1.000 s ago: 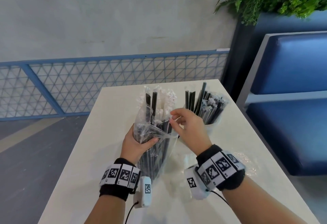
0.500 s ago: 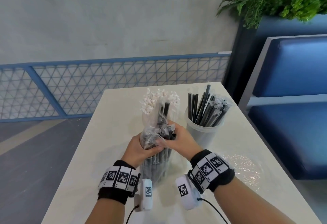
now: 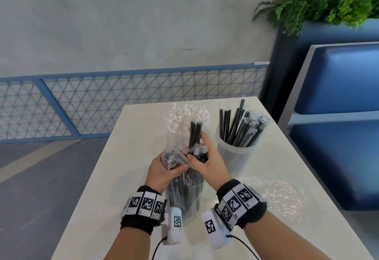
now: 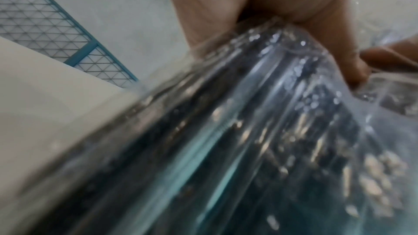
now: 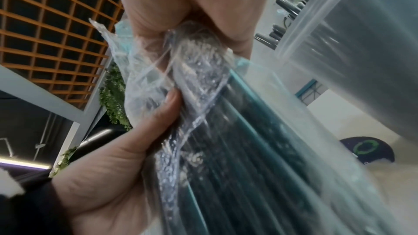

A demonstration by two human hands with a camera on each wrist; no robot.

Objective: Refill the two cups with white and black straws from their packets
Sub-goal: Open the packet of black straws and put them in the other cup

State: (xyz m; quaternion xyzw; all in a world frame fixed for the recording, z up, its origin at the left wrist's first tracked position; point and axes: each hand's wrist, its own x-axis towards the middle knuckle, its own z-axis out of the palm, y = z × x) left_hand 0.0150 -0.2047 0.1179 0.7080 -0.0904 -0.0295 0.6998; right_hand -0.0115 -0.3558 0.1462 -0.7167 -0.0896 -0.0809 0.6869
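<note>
A clear packet of black straws (image 3: 184, 190) stands upright on the white table (image 3: 127, 157). My left hand (image 3: 164, 167) grips its upper part from the left. My right hand (image 3: 202, 157) is curled round a bunch of black straws (image 3: 194, 134) at the packet's open mouth, and a few stick up past the fingers. The black-straw cup (image 3: 238, 153) stands just right of it. White straws (image 3: 184, 116) rise behind the packet, their cup hidden. In the right wrist view my right hand's fingers (image 5: 192, 10) close on the packet (image 5: 248, 149) and straws, next to the cup (image 5: 361, 42).
An empty crumpled clear wrapper (image 3: 276, 196) lies on the table to the right of my right wrist. A blue bench (image 3: 338, 116) stands close along the table's right side. A blue mesh railing (image 3: 102, 99) runs beyond the far edge.
My right hand moved from the packet's opening down onto the straws and closed round them. A few black straws now stand higher out of the packet. The left hand keeps its hold.
</note>
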